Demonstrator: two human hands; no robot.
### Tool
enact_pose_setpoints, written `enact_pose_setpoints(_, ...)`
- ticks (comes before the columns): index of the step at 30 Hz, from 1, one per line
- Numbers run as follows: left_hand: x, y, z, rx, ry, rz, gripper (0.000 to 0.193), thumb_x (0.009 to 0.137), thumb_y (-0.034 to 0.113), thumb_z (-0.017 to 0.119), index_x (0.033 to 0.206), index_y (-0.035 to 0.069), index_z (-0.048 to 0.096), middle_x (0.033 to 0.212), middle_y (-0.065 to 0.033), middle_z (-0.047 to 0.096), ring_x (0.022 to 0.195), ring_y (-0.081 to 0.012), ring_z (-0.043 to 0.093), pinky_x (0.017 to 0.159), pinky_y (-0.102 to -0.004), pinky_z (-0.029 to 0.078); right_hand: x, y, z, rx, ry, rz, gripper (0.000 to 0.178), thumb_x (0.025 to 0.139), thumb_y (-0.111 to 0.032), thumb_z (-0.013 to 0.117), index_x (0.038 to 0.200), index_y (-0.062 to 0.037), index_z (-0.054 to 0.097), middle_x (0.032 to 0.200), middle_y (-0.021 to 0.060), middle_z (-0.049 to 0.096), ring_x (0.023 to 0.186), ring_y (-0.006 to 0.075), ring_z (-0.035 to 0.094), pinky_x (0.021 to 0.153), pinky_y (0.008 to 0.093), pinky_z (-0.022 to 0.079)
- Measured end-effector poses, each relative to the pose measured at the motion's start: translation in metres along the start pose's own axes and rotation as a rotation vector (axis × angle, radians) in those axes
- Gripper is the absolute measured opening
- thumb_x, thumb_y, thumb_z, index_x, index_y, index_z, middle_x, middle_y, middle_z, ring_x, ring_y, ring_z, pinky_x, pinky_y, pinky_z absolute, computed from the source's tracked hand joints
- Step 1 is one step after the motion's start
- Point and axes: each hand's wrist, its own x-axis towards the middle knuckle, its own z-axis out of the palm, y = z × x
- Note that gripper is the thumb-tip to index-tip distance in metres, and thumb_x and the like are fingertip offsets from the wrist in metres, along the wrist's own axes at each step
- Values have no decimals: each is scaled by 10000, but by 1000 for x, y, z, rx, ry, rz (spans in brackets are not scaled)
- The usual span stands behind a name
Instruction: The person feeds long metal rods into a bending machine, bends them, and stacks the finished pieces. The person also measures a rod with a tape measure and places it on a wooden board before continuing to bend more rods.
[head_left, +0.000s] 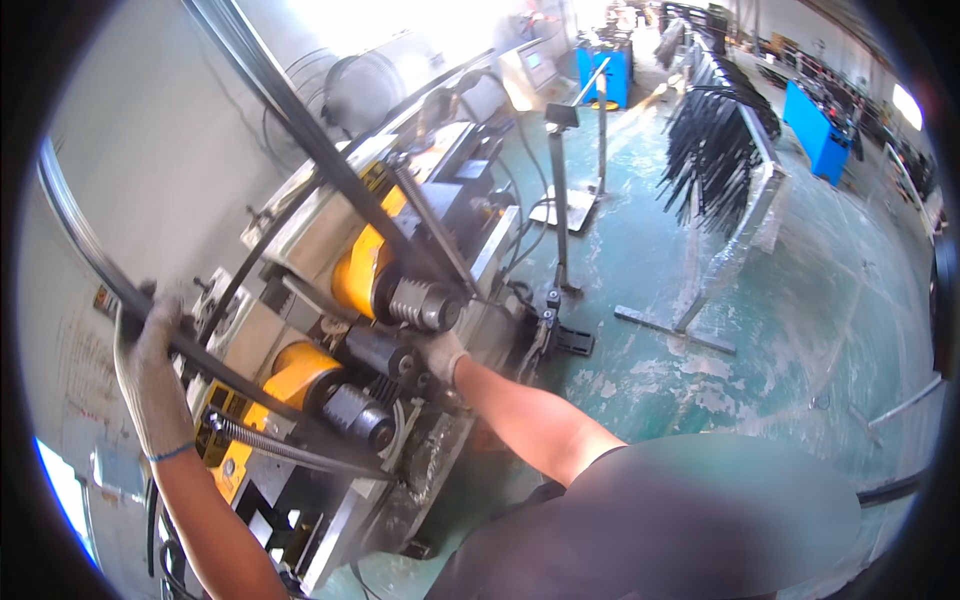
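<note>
My left hand (155, 385), in a pale work glove, is closed round a long black strip (85, 245) at the left. The strip bends from the upper left down across the front of a machine with yellow housings (365, 275). My right hand (442, 357), also gloved, reaches into the machine just below a grey ribbed roller (425, 304). Its fingers are hidden among the machine parts. A second ribbed roller (358, 415) sticks out nearer to me, under the strip. Another long dark strip (300, 120) slants from the top edge to the far roller.
A coiled metal hose (290, 452) crosses the machine's near side. Beyond it stands a metal post (560, 200) on the green floor. To the right, a rack (745, 215) bears many hanging black strips (710, 130). Blue bins (818, 130) stand farther back.
</note>
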Motion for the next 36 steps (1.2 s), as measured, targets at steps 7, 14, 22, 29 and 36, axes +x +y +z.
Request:
enact_pose_setpoints(7,22,-8,-10,60,24,82,438,987,384,716,1179,-9,706,966,-101,704,895,-178,678,865,-333,535,-3,-15,-1,125,-1,226,319,903,-177,781,1191,-52,722,1036,56,735,876,165,680,756,341,548)
enact_pose_setpoints(14,20,-6,-19,-65,110,-30,437,974,360,720,1196,-16,724,985,-137,747,896,-211,720,898,-339,548,5,4,-1,168,-38,269,354,927,-198,756,1243,-61,675,1041,115,707,836,249,661,709,419,521)
enact_pose_setpoints(22,10,-7,-31,-69,76,-106,368,987,221,693,1253,-32,688,924,-124,736,839,-200,721,807,-312,582,7,32,-25,-188,-43,179,332,897,-222,766,1150,-7,755,1025,84,770,918,177,689,833,346,529)
enact_pose_setpoints(29,-1,-20,-25,84,7,-81,311,989,266,658,1139,0,716,838,-77,711,790,-160,692,769,-306,556,8,32,-21,-55,-26,259,242,935,-223,775,1071,-23,760,1002,64,768,915,149,689,827,317,520)
enact_pose_setpoints(36,-2,-24,-28,220,44,-97,345,982,263,651,1148,-33,713,890,-118,722,836,-203,715,813,-332,582,13,47,-29,-229,-129,72,224,947,-166,758,1105,-6,756,1033,69,772,929,142,704,830,325,535)
